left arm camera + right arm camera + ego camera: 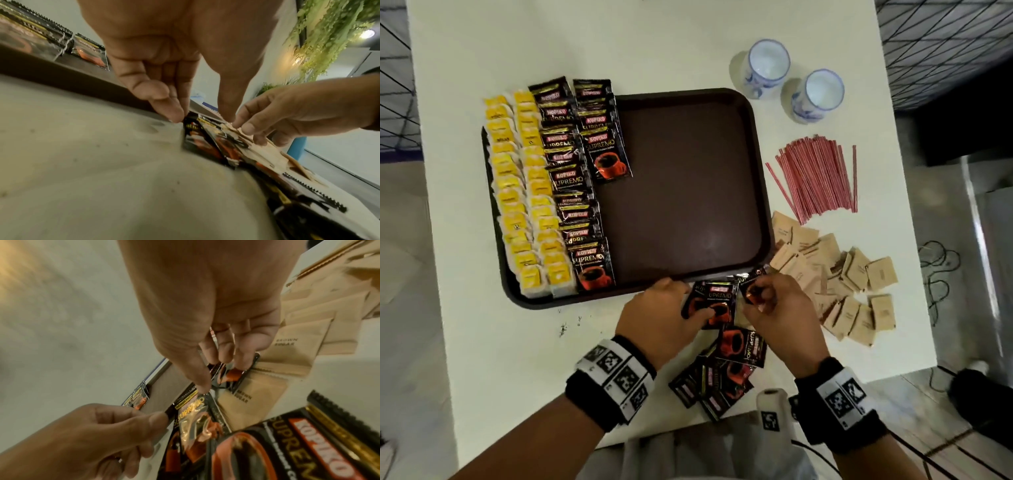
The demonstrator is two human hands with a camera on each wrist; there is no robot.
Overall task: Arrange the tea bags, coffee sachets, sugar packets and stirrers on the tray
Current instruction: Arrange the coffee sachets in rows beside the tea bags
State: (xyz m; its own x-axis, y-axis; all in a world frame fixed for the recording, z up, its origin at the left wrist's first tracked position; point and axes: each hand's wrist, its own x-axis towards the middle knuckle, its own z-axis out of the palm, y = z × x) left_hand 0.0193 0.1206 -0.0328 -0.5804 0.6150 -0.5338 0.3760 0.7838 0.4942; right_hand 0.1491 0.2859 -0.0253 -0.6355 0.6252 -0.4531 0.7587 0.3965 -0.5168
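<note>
Black coffee sachets (711, 303) — beside tray (763, 192)
</note>
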